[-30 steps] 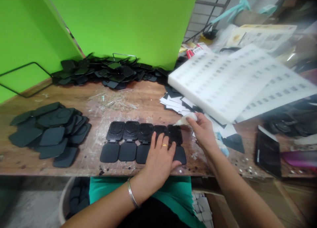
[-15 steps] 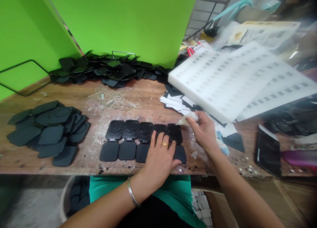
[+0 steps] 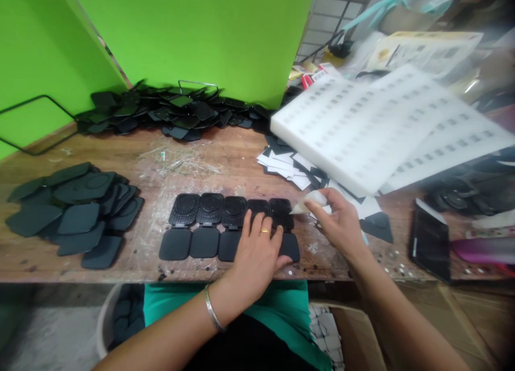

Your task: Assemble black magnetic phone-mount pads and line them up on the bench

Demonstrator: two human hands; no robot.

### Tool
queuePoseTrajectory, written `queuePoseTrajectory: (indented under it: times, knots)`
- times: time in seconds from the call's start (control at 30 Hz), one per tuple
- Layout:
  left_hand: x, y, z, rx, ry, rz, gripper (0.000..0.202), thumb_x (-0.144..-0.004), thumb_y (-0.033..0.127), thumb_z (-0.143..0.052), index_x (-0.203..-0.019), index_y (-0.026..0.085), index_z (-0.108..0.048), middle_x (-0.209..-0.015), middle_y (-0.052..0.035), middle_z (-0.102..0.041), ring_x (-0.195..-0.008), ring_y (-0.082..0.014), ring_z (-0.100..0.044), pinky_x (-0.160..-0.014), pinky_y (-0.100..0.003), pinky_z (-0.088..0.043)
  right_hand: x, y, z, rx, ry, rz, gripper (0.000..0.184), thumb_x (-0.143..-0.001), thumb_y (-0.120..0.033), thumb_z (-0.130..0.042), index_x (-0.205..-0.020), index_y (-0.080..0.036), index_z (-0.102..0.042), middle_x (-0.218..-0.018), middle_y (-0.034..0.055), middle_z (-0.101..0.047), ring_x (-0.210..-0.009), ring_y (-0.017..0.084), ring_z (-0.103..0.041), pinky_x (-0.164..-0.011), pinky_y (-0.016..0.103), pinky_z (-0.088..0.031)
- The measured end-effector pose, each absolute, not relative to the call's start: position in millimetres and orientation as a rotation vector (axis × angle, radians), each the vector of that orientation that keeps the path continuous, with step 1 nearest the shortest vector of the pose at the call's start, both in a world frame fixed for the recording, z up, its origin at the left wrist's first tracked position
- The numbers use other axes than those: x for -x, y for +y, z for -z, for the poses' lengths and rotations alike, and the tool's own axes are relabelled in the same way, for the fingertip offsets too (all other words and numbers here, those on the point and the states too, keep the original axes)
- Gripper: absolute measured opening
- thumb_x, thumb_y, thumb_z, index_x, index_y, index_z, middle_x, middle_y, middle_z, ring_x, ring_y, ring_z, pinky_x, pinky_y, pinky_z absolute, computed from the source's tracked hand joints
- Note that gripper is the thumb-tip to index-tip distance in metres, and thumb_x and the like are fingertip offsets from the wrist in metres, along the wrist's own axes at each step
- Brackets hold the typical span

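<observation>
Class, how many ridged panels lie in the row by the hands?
5, left to right: first panel, second panel, third panel; fourth panel, partly hidden by the left hand; fifth panel, nearest the white bottle.

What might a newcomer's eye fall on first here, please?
Probably the bright green panel behind the wooden bench, then the white slabs with rows of dark marks at the right. Nearer, the left hand lies on a double row of black pieces, while the right hand holds a white nozzled bottle by its right end.
</observation>
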State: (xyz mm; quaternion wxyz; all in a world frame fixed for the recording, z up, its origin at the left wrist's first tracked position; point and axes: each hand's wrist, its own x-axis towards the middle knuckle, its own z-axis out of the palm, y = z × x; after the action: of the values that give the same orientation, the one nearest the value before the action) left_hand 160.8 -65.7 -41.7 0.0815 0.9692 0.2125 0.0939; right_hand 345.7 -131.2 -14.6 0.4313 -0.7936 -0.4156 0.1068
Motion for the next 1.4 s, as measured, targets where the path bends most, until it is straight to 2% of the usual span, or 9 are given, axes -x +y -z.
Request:
queuePoseTrajectory:
  times: [0.2,0.47,0.7,0.97,1.2,1.4]
  knots:
    - [-160.8,-65.9,41.8,-2.889,0.630,-0.281,0.065,-0.079,0.054,-0.071,-0.128,0.012,-0.062,-0.122,-0.0187,-0.059,-0.128,-0.0371,-0.047,-0.114,-0.059,-0.029,-335.0,-126.2,13.6,1.889,-1.101,-0.365,0.017,-0.083,-0.039,-0.063,-0.080,-0.022,-0.061,-0.076,0.0013,-0.065,-0.074,0.020,-0.058,-0.060,0.028,-0.042]
    - [-160.5,-65.3,41.0,-2.895,0.629,-0.287,0.065,-0.080,0.053,-0.072,-0.128,0.011,-0.062,-0.122,-0.0188,-0.059,-0.128,-0.0373,-0.048,-0.114,-0.059,-0.030,-329.0,-98.8,18.7,1.874,-1.188,-0.313,0.016,-0.082,-0.037,-0.061,-0.083,-0.021,-0.060,-0.079,0.0022,-0.065,-0.074,0.020,-0.058,-0.069,0.030,-0.043]
    - [-160.3,-65.7,42.5,-2.909,0.626,-0.290,0.064,-0.080,0.055,-0.070,-0.128,0.012,-0.063,-0.121,-0.0183,-0.060,-0.128,-0.0372,-0.048,-0.113,-0.059,-0.032,-344.6,-82.5,24.3,1.853,-1.194,-0.178,0.018,-0.080,-0.039,-0.061,-0.078,-0.022,-0.057,-0.073,0.0012,-0.062,-0.073,0.020,-0.056,-0.067,0.030,-0.042]
    - [-159.7,-65.9,42.8,-2.897,0.631,-0.287,0.063,-0.080,0.054,-0.071,-0.127,0.013,-0.063,-0.121,-0.0176,-0.060,-0.127,-0.0366,-0.049,-0.114,-0.059,-0.031,-357.0,-109.4,20.7,1.975,-1.185,-0.096,0.016,-0.081,-0.036,-0.062,-0.080,-0.020,-0.060,-0.075,0.0019,-0.062,-0.072,0.020,-0.057,-0.068,0.031,-0.042]
    - [-160.7,-66.4,44.8,-2.885,0.611,-0.316,0.066,-0.079,0.053,-0.072,-0.128,0.010,-0.062,-0.122,-0.0173,-0.059,-0.127,-0.0369,-0.047,-0.115,-0.059,-0.029,-343.8,-128.6,13.8,1.989,-1.112,-0.245,0.016,-0.081,-0.036,-0.064,-0.080,-0.021,-0.062,-0.073,0.0008,-0.064,-0.069,0.018,-0.057,-0.061,0.028,-0.041]
    - [-163.0,-62.4,45.4,-2.882,0.509,-0.359,0.063,-0.078,0.051,-0.074,-0.122,0.008,-0.063,-0.121,-0.0145,-0.060,-0.126,-0.0369,-0.047,-0.117,-0.061,-0.026,-355.4,-128.6,27.4,1.833,-0.645,-0.502,0.030,-0.074,-0.047,-0.071,-0.082,-0.019,-0.065,-0.067,0.0013,-0.065,-0.061,0.018,-0.056,-0.057,0.029,-0.043]
